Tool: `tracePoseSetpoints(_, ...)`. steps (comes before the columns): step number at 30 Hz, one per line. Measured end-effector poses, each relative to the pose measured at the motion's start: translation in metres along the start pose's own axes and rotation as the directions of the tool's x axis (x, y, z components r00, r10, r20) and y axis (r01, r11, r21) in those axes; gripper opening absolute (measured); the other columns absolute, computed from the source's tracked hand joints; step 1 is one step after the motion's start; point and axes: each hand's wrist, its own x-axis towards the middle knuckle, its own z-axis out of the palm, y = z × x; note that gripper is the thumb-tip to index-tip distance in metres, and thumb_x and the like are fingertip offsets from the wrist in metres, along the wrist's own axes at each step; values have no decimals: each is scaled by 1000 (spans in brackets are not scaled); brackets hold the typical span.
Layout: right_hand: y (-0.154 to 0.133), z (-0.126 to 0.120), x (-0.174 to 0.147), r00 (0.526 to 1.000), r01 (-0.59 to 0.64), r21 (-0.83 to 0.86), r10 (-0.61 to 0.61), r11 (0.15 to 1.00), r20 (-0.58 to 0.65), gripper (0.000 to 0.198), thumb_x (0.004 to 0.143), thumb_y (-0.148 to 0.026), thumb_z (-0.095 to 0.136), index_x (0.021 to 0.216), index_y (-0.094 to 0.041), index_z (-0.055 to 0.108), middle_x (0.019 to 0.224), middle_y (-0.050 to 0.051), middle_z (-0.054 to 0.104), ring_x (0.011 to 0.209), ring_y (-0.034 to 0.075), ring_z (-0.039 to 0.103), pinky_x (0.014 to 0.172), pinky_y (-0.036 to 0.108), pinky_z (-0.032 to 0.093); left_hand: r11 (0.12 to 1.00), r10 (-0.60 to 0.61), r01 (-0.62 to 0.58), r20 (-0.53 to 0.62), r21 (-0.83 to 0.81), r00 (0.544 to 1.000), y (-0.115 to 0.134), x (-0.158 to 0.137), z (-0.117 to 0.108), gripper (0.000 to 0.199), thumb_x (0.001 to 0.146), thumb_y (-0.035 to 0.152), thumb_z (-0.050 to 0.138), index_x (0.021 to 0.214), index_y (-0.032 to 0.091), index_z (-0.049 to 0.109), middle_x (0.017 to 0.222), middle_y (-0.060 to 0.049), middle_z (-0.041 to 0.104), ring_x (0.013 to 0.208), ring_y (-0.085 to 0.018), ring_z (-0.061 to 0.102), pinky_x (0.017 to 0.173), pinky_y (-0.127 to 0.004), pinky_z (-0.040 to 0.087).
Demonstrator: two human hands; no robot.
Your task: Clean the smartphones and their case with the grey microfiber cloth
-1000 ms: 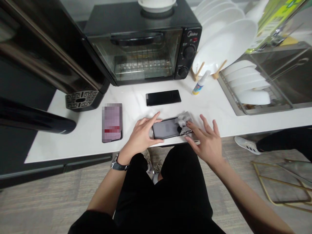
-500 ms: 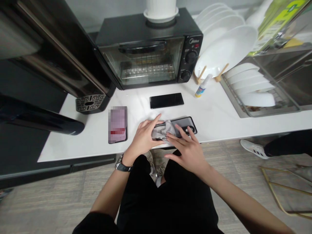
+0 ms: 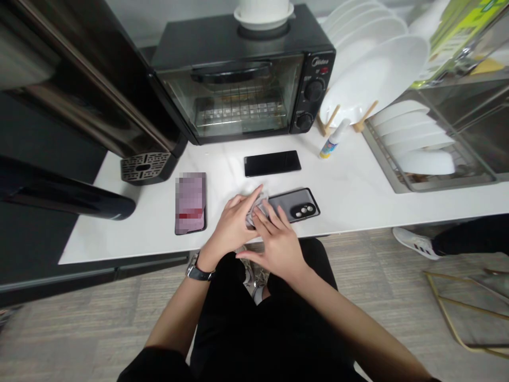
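Note:
A grey phone case (image 3: 283, 206) with a black rim and round camera openings lies slantwise by the counter's front edge. My left hand (image 3: 231, 227) grips its left end between thumb and fingers, one on each long side. Under the fingers of my right hand (image 3: 280, 248) is a crumpled light grey cloth (image 3: 260, 200), pressed on the case's left part; the right thumb sticks out to the left. A black phone (image 3: 272, 163) lies just behind the case. To the left rests another phone (image 3: 191, 199) with a pinkish, partly pixelated screen.
A black toaster oven (image 3: 242, 95) stands at the back, with a white pot and saucer on top. A small spray bottle (image 3: 333, 140) is near the white plates (image 3: 377, 79). Right of it is a rack of bowls (image 3: 425, 162). A dispenser (image 3: 147, 168) stands left. Another person's shoe (image 3: 413, 244) shows right.
My right hand has slid left along the case with the cloth, so the case's right half and camera openings now show. My left hand stays at the left end.

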Motion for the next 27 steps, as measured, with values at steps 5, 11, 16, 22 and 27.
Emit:
tracePoseSetpoints(5,29,-41,-33,997,0,-56,4,998,73,62,98,-64,59,145,-23,62,147,6,65,156,36,35,128,66,24,999,47,-47,23,-1,999,2,-1,-2,109,81,33,86,168,28,21,147,-7,64,124,-31,54,112,-45,42)
tracePoseSetpoints(11,81,-68,-52,986,-168,-292,155,941,-68,59,104,-55,53,154,-24,52,150,6,63,158,41,28,125,74,20,997,75,-74,23,-17,997,6,3,-1,113,79,39,90,168,31,20,152,-5,61,127,-31,53,115,-47,39)
tracePoseSetpoints(16,30,-14,-13,988,-131,-157,115,979,-107,75,97,-70,56,145,-12,61,146,17,65,153,41,40,126,68,25,996,84,-84,28,-21,996,4,2,0,103,84,33,83,168,29,22,150,-7,63,128,-32,54,113,-47,42)
tracePoseSetpoints(22,-4,-10,-12,1000,-12,15,12,1000,16,66,96,-68,59,138,-17,67,140,11,70,153,37,42,127,64,30,998,62,-61,51,-23,997,1,-3,-4,106,82,19,76,169,31,18,153,-4,60,129,-30,54,114,-46,41)
tracePoseSetpoints(27,52,-61,-54,995,-84,-144,90,986,35,50,104,-51,56,147,-26,60,147,2,66,157,36,34,127,69,24,997,75,-73,55,-24,996,2,-1,-4,111,81,34,86,168,31,18,154,-4,60,129,-32,53,116,-49,38)
